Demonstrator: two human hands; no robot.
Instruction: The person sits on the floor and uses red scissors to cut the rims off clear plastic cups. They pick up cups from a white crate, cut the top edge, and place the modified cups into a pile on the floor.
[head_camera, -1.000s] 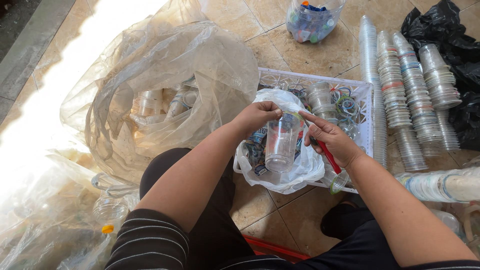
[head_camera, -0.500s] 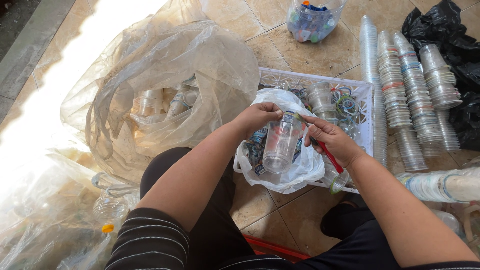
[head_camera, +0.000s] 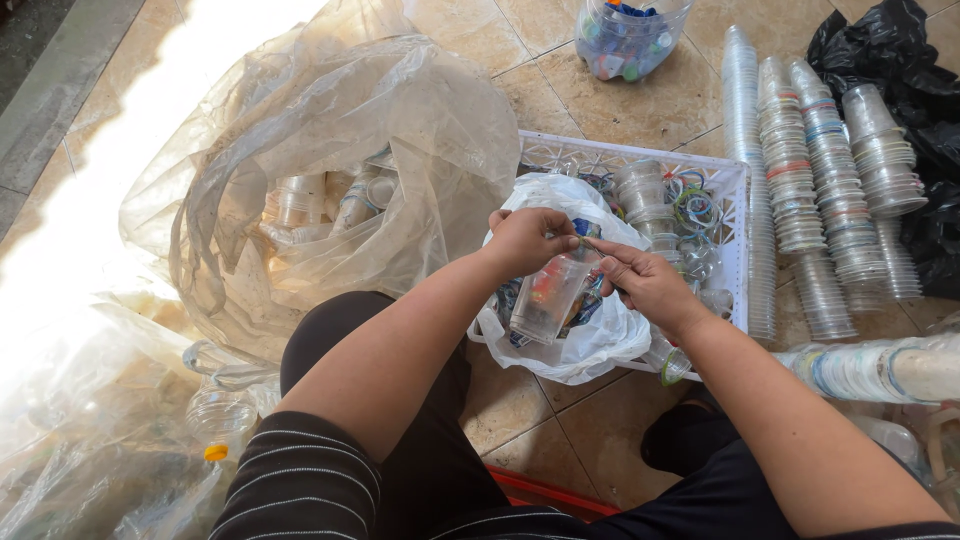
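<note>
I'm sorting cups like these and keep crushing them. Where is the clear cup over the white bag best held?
Probably at its rim end, as now: the left hand pinches the clear cup from above, the right hand meets it from the right. The cup hangs tilted, base down-left over the white bag; the rolled rim looks stiffer than the thin wall.

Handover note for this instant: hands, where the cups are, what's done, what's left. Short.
Left hand: grips the rim of a clear plastic cup, held tilted over the white bag.
Right hand: fingertips pinch at the same rim.
Done, by the look of it: cup stacks lie on the tiles right of the white crate.
Probably left: loose cups in the big clear bag, more in the crate.
</note>
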